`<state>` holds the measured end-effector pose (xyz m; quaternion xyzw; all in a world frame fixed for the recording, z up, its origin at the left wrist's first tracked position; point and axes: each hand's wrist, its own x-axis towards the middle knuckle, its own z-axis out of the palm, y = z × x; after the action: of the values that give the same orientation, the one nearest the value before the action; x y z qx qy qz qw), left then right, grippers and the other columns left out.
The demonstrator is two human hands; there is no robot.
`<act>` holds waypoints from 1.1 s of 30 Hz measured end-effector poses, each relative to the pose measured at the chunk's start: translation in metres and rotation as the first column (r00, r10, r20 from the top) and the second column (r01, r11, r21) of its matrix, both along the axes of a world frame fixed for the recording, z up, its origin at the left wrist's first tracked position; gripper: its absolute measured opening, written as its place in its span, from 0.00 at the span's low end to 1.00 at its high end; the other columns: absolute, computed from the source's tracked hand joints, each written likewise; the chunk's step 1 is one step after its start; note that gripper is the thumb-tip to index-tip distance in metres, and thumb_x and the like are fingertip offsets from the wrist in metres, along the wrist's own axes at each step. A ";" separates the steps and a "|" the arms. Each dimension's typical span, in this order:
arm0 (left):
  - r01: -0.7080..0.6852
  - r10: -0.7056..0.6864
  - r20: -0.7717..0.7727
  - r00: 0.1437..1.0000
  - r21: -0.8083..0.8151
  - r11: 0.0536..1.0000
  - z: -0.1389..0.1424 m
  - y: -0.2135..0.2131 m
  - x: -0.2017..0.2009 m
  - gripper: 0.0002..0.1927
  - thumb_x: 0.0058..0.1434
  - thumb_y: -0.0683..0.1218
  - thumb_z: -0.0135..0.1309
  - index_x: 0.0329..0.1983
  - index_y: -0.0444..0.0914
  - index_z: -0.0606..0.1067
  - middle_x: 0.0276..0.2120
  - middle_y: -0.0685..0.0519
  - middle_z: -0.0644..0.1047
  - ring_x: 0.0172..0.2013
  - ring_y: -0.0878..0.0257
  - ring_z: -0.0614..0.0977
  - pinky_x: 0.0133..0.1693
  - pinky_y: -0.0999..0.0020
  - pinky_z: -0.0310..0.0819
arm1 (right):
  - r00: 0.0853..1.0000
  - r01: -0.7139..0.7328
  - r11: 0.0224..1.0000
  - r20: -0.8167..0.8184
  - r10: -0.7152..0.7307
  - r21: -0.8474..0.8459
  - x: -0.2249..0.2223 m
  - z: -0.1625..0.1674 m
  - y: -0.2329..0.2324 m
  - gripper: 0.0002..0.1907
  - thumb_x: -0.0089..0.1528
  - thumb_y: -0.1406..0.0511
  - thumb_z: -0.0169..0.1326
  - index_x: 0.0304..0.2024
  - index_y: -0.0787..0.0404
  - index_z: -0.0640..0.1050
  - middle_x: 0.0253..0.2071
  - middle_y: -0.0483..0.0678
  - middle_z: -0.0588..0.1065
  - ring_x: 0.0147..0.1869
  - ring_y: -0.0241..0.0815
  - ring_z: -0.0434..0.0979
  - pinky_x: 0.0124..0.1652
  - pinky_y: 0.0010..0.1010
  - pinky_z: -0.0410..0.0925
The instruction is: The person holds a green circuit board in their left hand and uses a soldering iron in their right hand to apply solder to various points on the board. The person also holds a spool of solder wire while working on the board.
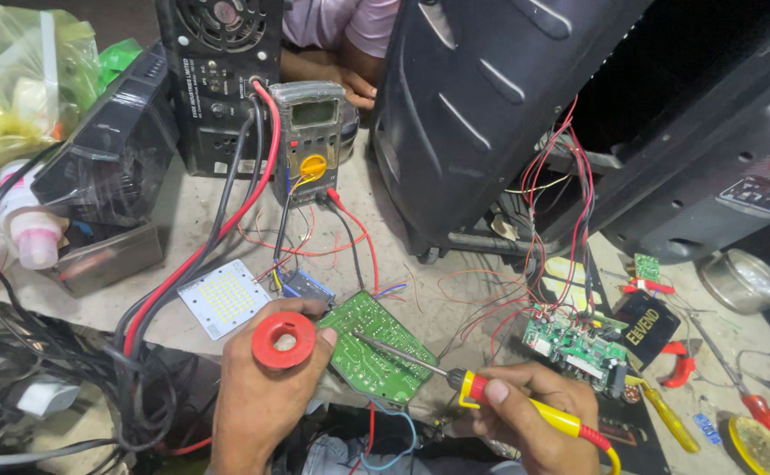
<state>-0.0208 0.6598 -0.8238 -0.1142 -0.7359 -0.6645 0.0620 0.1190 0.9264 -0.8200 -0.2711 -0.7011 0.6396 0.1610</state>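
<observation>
Left hand [257, 396] holds red spool [284, 339] (round); right hand [539, 413] holds soldering iron [490, 390].

right hand [539, 413] wrist cut off, co-worker's hand [354, 84] mostly hidden

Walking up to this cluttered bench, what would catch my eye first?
Probably the green circuit board at the near edge of the table, with the tip of a yellow-handled soldering iron resting on it, held in the right hand. Beside it, the left hand grips a red solder spool. Behind them, a grey multimeter stands with red and black leads trailing forward.
</observation>
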 end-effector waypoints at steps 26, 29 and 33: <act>0.018 -0.020 -0.165 0.986 -0.015 1.000 -0.003 -0.002 0.008 0.13 0.51 0.44 0.66 0.38 0.35 0.80 0.38 0.50 0.85 0.38 0.57 0.88 0.40 0.65 0.79 | 0.981 -0.013 0.992 -0.193 0.037 0.124 0.019 0.001 0.001 0.14 0.57 0.70 0.57 0.38 0.81 0.81 0.26 0.64 0.81 0.24 0.48 0.78 0.24 0.35 0.69; 0.013 -0.016 -0.113 0.994 -0.022 1.000 -0.002 -0.001 0.008 0.14 0.51 0.45 0.66 0.40 0.36 0.80 0.36 0.50 0.85 0.36 0.57 0.88 0.39 0.65 0.80 | 0.968 -0.034 0.989 -0.241 0.068 0.141 0.018 0.006 -0.004 0.14 0.58 0.70 0.56 0.39 0.81 0.81 0.28 0.62 0.80 0.25 0.47 0.78 0.25 0.34 0.69; 0.007 -0.009 -0.085 0.996 -0.032 0.999 -0.001 0.001 0.008 0.14 0.51 0.45 0.66 0.39 0.36 0.80 0.35 0.50 0.84 0.35 0.57 0.88 0.38 0.65 0.79 | 0.946 -0.078 0.988 -0.303 0.117 0.136 0.017 0.007 -0.004 0.14 0.60 0.71 0.55 0.40 0.82 0.80 0.31 0.63 0.80 0.30 0.47 0.79 0.29 0.35 0.71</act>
<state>-0.0130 0.6611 -0.8246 -0.1464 -0.7424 -0.6477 0.0891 0.1359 0.9226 -0.8129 -0.1218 -0.7174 0.6373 0.2536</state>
